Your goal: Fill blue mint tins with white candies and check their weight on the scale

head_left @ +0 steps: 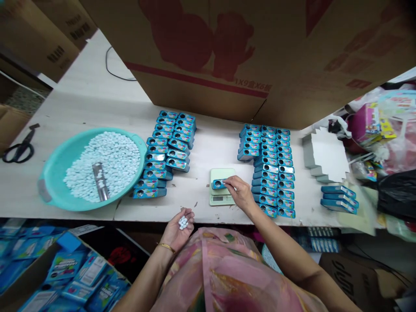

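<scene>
In the cupped palm of my left hand (178, 227), low in front of the table edge, lies a small heap of white candies (183, 222). My right hand (239, 191) has its fingers pinched together at the right end of a small blue tin (218, 184). This tin stands on a pale green kitchen scale (216, 200), and a dark round opening shows in its top. The fingers cover part of the tin, so any candy between the fingertips is hidden. The scale's display is too small to read.
Left, a turquoise basin (52, 182) holds many candies and a metal scoop (100, 182). Blue tins stand in rows left (156, 174) and right (269, 175) of the scale. A large carton (208, 86) blocks the back. Scissors (21, 149) lie far left; white card stacks (326, 156) are right.
</scene>
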`<state>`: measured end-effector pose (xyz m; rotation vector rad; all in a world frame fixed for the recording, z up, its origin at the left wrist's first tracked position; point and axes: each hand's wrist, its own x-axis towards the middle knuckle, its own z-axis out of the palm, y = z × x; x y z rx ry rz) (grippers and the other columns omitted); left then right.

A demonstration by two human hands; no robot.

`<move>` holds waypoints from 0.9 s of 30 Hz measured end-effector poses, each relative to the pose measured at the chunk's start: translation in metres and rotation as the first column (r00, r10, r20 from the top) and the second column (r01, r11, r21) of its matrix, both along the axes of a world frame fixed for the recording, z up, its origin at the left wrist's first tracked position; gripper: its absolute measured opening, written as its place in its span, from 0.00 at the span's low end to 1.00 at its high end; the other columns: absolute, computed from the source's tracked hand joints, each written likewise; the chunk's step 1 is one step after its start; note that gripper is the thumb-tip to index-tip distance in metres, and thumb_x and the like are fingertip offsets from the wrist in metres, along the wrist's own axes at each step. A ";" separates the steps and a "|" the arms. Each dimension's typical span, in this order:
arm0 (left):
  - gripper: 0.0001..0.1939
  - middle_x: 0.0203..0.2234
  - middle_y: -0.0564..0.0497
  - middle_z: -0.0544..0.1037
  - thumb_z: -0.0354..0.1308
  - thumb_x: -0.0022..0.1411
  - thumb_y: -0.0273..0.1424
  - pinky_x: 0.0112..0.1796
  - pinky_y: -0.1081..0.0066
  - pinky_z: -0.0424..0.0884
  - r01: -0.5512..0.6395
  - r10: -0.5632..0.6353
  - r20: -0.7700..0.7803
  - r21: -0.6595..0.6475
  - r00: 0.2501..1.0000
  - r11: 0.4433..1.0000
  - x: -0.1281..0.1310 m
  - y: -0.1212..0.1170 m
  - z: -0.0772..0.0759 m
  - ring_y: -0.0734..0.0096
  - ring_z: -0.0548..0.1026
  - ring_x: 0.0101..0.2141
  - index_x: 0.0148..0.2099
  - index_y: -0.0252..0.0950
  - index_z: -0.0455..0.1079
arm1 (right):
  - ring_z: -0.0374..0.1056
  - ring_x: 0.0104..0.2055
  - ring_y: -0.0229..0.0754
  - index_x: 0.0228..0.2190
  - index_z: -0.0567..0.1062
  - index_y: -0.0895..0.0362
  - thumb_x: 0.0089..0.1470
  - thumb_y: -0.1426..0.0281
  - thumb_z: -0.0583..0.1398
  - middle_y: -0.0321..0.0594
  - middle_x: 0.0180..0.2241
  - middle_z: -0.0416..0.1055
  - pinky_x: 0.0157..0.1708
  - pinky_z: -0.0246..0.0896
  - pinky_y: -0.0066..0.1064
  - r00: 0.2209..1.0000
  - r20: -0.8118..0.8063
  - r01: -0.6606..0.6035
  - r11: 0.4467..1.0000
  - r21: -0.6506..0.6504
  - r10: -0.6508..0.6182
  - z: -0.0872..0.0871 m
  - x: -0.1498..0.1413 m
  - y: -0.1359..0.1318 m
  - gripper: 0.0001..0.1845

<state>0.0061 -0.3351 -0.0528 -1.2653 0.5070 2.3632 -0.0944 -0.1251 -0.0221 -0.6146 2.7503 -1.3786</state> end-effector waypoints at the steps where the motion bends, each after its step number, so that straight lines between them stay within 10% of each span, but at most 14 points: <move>1: 0.07 0.20 0.49 0.69 0.47 0.55 0.23 0.16 0.81 0.61 -0.002 0.002 -0.001 -0.001 1.000 1.000 0.001 0.000 -0.001 0.80 0.66 0.19 0.29 0.29 0.66 | 0.64 0.35 0.36 0.35 0.71 0.56 0.52 0.73 0.51 0.40 0.31 0.67 0.36 0.61 0.29 1.000 -0.001 -0.011 1.000 0.006 0.011 0.000 -0.001 -0.001 0.10; 13: 0.09 0.25 0.45 0.73 0.48 0.55 0.26 0.20 0.78 0.66 0.023 -0.022 -0.011 0.044 1.000 0.999 -0.004 0.007 0.000 0.76 0.71 0.23 0.34 0.28 0.67 | 0.63 0.39 0.36 0.38 0.70 0.55 0.52 0.70 0.52 0.40 0.34 0.69 0.39 0.59 0.30 0.982 -0.003 -0.188 0.982 0.030 0.188 0.005 0.012 -0.025 0.11; 21: 0.08 0.18 0.51 0.67 0.51 0.54 0.27 0.12 0.84 0.53 0.022 -0.019 -0.034 0.095 0.999 0.995 -0.013 0.006 -0.003 0.84 0.64 0.16 0.26 0.29 0.65 | 0.58 0.43 0.47 0.45 0.64 0.57 0.46 0.70 0.57 0.47 0.42 0.64 0.40 0.57 0.40 0.989 -0.015 -0.115 0.814 0.569 0.150 -0.013 -0.009 -0.003 0.22; 27: 0.07 0.19 0.51 0.67 0.49 0.55 0.25 0.12 0.84 0.54 -0.101 0.101 -0.012 0.001 0.995 0.995 0.003 -0.026 -0.011 0.84 0.64 0.16 0.27 0.29 0.65 | 0.59 0.39 0.45 0.43 0.64 0.58 0.48 0.66 0.55 0.45 0.36 0.66 0.37 0.59 0.34 0.964 -0.050 -0.192 0.811 0.553 0.262 -0.025 -0.033 -0.089 0.19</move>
